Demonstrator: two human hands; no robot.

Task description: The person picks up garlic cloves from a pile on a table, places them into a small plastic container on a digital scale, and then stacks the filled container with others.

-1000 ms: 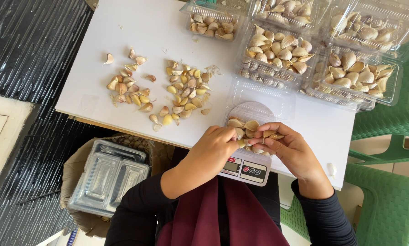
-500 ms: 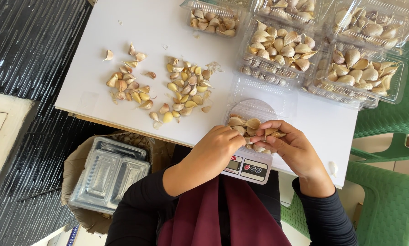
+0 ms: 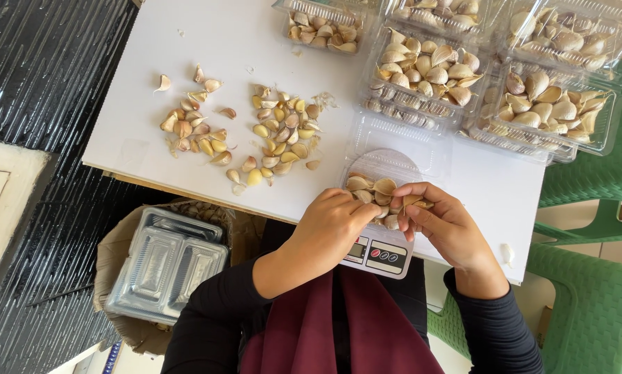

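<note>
Both hands are down at about 6 o'clock on the white table [image 3: 207,41], working over a clear tray [image 3: 401,149] that sits on a small scale [image 3: 380,255]. The left hand [image 3: 328,232] has its fingers curled in and pinching at the garlic cloves [image 3: 370,188] in that tray. The right hand [image 3: 444,225] is closed around a clove or two between thumb and fingertips, right at the tray's 4 o'clock edge. The hands are almost touching each other over the pile.

At 10 o'clock from the hands there are two loose heaps of cloves [image 3: 280,131] spread on the table, a few yellowish ones mixed in. From 12 to 2 o'clock, filled trays [image 3: 429,66] of garlic are packed side by side. Below the table edge at 8 o'clock, a stack of empty trays [image 3: 165,263] sits in a basket. Green chairs [image 3: 595,305] at 3 to 4 o'clock.
</note>
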